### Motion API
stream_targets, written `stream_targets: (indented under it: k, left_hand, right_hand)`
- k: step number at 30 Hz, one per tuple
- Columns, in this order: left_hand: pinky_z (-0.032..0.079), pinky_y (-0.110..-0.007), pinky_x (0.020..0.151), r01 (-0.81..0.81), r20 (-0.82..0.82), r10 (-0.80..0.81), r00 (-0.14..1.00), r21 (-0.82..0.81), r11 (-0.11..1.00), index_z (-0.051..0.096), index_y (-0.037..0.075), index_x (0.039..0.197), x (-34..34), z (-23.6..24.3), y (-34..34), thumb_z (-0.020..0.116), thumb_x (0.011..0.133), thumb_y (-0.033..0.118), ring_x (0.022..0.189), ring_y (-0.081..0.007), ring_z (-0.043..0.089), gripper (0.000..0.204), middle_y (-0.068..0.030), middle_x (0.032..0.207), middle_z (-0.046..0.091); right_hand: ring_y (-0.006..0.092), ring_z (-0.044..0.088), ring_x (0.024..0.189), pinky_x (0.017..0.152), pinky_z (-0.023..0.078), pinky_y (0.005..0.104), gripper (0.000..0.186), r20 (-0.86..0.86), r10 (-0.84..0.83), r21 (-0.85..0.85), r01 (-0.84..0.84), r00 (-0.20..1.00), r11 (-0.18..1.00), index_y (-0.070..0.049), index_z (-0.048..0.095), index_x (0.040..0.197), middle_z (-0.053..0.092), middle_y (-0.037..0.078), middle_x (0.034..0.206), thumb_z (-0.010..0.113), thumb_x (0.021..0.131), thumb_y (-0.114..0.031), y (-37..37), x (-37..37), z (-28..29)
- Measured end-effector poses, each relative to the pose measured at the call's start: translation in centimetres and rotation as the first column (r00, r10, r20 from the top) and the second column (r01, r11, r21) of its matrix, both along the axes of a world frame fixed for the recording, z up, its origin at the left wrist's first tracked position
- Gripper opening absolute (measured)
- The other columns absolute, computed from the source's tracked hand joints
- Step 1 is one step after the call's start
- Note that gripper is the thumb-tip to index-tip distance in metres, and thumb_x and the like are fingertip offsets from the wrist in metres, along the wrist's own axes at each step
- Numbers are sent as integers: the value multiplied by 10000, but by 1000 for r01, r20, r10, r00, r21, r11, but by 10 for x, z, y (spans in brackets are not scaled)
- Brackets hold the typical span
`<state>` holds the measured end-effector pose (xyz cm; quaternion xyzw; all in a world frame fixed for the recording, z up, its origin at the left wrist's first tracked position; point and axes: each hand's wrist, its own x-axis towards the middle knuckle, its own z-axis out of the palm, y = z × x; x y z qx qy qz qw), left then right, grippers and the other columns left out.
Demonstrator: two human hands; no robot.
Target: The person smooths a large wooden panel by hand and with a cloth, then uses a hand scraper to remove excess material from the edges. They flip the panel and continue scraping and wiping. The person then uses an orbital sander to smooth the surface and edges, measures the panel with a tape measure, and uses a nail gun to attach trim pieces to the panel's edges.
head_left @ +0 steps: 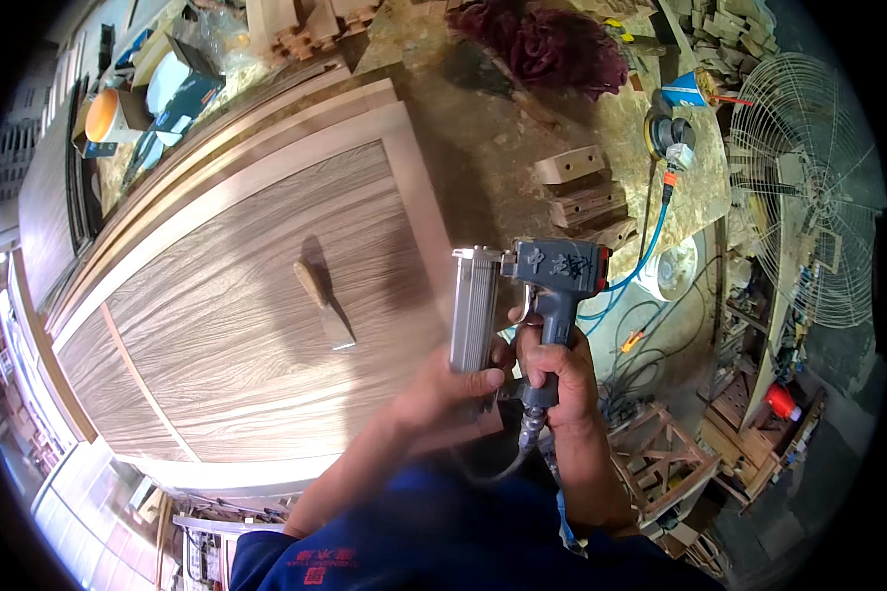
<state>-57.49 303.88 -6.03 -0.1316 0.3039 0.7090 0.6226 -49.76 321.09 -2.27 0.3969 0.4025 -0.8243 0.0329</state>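
A pneumatic nail gun (560, 268), dark grey with a silver magazine (475, 305), is held up in front of my body. My right hand (565, 379) is closed around its handle, with a metal air fitting and hose hanging below. Closed on the lower end of the magazine is my left hand (468, 379), thumb across its front. To the left lies a framed wood-grain panel (237, 286), and on it rests a putty knife (323, 305) with a wooden handle and a flat metal blade.
Drilled wooden blocks (572, 165) sit beyond the nail gun on the workbench (434, 128), near a dark red cloth (547, 49). A sander (670, 133) with a blue air hose (650, 251) lies at the right. A wire fan guard (803, 187) stands past the bench; a white bucket (675, 271) is below.
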Motion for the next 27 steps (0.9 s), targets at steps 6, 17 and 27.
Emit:
stream_targets:
  k: [6,17,27]
  left_hand:
    - [491,-331,818,-113,126,116,985,-28,993,587,73,1197,47,9,69,809,782,181,986,-159,559,483,-34,1051,556]
    - [489,-383,975,129,-132,-132,982,-35,991,503,38,1449,112,-3,118,823,831,272,1107,-204,596,734,-86,1218,606]
    - [549,-330,666,-154,-90,125,988,-585,796,649,47,1097,83,3,151,404,1066,660,682,-209,624,661,-104,857,655]
  right_hand:
    - [66,458,590,631,384,227,532,-53,23,-14,-24,998,1000,82,604,1277,503,-27,668,680,835,-203,71,38,-2]
    - [73,442,591,658,390,242,534,-79,-138,-22,137,987,990,88,593,1269,489,-25,661,679,806,-165,164,77,-6]
    - [135,673,805,742,532,284,382,-156,468,158,-446,870,881,-30,666,1164,712,28,938,740,982,-358,181,56,-33]
